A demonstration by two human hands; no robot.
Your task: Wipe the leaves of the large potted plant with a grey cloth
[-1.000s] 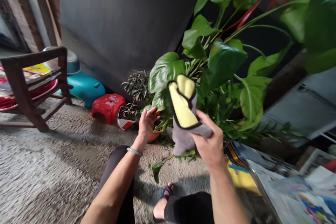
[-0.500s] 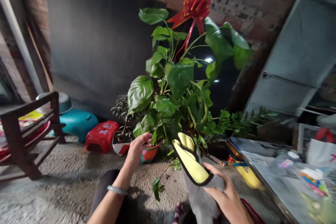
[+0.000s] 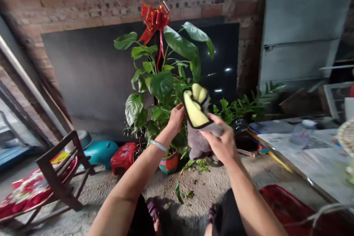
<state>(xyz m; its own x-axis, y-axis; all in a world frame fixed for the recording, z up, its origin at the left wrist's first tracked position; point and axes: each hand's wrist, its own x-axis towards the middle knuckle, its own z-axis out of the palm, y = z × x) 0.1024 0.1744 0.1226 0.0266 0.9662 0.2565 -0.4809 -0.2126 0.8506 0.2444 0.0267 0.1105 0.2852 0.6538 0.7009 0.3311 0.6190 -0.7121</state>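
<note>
My right hand (image 3: 221, 136) grips a cleaning cloth (image 3: 195, 112), yellow on one face, grey on the other, with a black border. The cloth is bunched at its top and hangs down in front of the foliage. Just left of it, my left hand (image 3: 176, 118) reaches in among the leaves with its fingers curled; whatever they pinch is hidden. A large-leaved potted plant (image 3: 160, 84) stands before me, topped by a red ribbon bow (image 3: 155, 18). Its green and red pot (image 3: 168, 163) is partly covered by leaves and my left forearm.
At left are a wooden chair (image 3: 62, 171), a turquoise stool (image 3: 102, 151) and a red stool (image 3: 123, 158). A table (image 3: 279, 136) with a plastic bottle (image 3: 302, 132) stands at right, a red plastic item (image 3: 284, 201) below it. A drooping leaf (image 3: 178, 191) lies near the floor.
Both hands have moved up and forward toward the foliage, the right still holding the cloth. My left hand's fingers have curled in beside it. The view has levelled and shifted right.
</note>
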